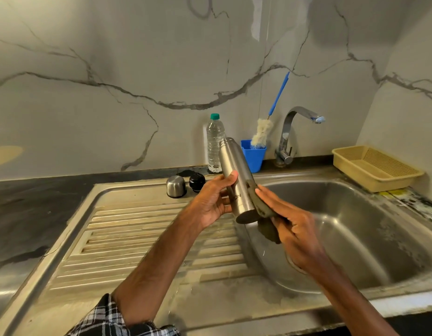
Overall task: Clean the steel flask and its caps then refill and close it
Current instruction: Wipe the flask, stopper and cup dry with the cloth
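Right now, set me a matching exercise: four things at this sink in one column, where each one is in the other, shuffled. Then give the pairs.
Things:
1. steel flask
2. steel cap
3. bottle brush
4. scrub pad

Places:
A. stands in the blue cup
B. held by the right hand against the flask
C. gripped by the left hand, tilted
D. on the drainboard beside the black cap

Pairs: 1-C, 2-D, 3-A, 4-B
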Demonstrator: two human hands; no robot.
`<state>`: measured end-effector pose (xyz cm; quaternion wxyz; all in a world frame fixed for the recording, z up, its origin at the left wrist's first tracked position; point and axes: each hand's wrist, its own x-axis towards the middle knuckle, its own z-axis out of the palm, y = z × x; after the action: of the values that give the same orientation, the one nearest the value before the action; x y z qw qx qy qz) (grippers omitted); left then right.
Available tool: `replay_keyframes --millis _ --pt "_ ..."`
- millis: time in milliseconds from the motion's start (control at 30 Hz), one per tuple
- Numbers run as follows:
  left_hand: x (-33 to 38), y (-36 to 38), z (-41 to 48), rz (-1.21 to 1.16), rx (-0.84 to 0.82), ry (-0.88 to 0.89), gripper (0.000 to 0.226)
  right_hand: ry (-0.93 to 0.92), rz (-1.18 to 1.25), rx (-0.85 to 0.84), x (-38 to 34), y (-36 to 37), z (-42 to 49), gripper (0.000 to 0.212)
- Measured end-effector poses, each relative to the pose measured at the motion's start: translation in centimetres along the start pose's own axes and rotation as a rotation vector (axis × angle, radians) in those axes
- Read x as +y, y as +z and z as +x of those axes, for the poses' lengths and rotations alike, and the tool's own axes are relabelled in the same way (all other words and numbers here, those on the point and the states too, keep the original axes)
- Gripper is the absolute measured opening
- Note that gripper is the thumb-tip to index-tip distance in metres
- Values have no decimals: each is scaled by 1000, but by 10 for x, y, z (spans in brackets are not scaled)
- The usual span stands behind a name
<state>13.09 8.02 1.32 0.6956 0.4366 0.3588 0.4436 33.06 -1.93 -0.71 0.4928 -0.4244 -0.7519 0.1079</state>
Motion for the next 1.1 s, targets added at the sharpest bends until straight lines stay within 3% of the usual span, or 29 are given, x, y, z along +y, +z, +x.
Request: replay_keyframes --millis 100,167,267,433,567,733,933,1100 --pt "1 -5 3 -4 -28 3 26 -159 -38 -87 -8 3 -7 61" --pt "0 -6 4 12 -41 5 21 -150 -16 -100 -2 1 -4 62" --pt "-2 -1 2 23 -34 8 42 32 38 -30 2 2 4 71" --pt "-3 -1 2 -10 -83 36 38 -191 -3 -114 -3 3 -3 63" --pt "-7 2 1 -52 -133 19 50 83 68 23 3 0 8 75" --pt "-2 -1 1 -65 -167 45 56 -165 40 -43 -13 -1 -7 55" --pt "-10 4 0 -42 -267 4 70 126 148 64 3 1 18 79" --pt "-5 -2 -1 -123 -279 12 77 -84 137 -7 -4 -4 11 76"
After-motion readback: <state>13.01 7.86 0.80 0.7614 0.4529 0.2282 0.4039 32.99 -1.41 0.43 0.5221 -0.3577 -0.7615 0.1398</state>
